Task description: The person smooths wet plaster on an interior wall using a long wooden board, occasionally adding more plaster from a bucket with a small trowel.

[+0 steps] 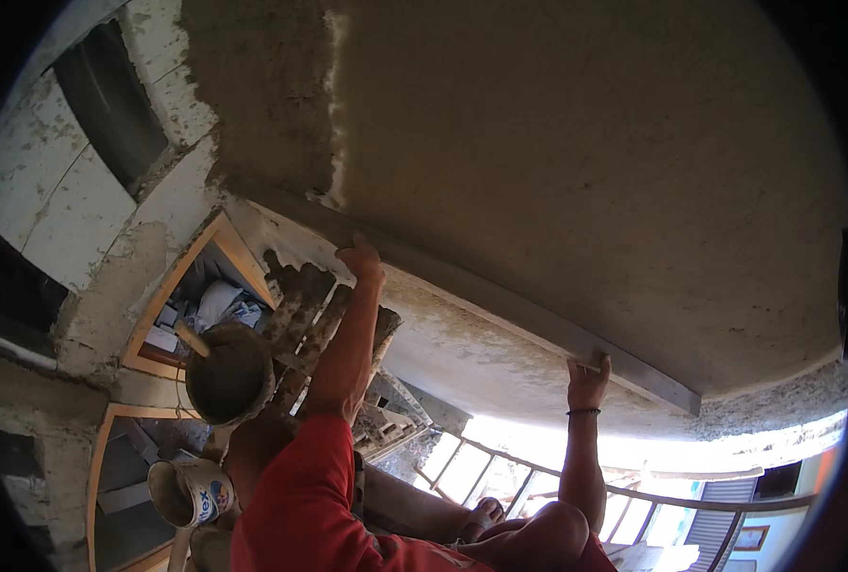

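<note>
Head view: notice the long straightedge (481, 299) lying against the plaster (557, 172), ten o'clock to four. Probably stiff, fairly light, gritty; best held well apart along its lower edge. See it grasped there by left hand (361, 259) at ten, right hand (588, 383) at four, with fingers bent partway, partly hidden.

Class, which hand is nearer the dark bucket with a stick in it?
Left. The left hand is above and right of the dark bucket in the picture; the right hand is much farther right.
</note>
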### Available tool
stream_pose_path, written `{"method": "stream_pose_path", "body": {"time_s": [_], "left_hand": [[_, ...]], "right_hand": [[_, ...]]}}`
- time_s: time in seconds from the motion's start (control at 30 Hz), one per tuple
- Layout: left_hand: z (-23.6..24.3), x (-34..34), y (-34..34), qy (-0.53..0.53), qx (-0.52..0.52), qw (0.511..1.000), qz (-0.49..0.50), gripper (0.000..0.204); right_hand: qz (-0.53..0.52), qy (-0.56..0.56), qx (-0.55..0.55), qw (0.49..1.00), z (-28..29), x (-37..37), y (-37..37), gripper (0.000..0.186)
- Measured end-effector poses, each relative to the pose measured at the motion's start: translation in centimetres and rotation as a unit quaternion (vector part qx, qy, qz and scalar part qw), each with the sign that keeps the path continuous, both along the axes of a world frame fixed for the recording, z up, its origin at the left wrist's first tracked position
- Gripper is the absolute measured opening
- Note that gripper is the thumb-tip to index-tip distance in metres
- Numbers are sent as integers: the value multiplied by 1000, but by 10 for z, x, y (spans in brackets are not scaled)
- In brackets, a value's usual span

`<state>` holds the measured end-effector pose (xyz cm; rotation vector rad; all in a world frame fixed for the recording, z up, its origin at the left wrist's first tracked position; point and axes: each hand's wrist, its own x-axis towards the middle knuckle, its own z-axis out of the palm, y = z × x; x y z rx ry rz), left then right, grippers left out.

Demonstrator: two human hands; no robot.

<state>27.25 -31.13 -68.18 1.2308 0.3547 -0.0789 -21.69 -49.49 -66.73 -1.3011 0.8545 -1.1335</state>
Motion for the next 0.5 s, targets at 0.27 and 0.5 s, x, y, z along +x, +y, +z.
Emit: {"method": "stream_pose_path", "body": {"time_s": [0.27,0.5], "left_hand": [[20,-10,4,-25,-17,999,38,45],[120,-12,1,-74,20,996,44,47]], "right_hand": [[-61,208,-117,969,24,-6,14,72],[-43,6,30,999,81,5,8,49]]}}
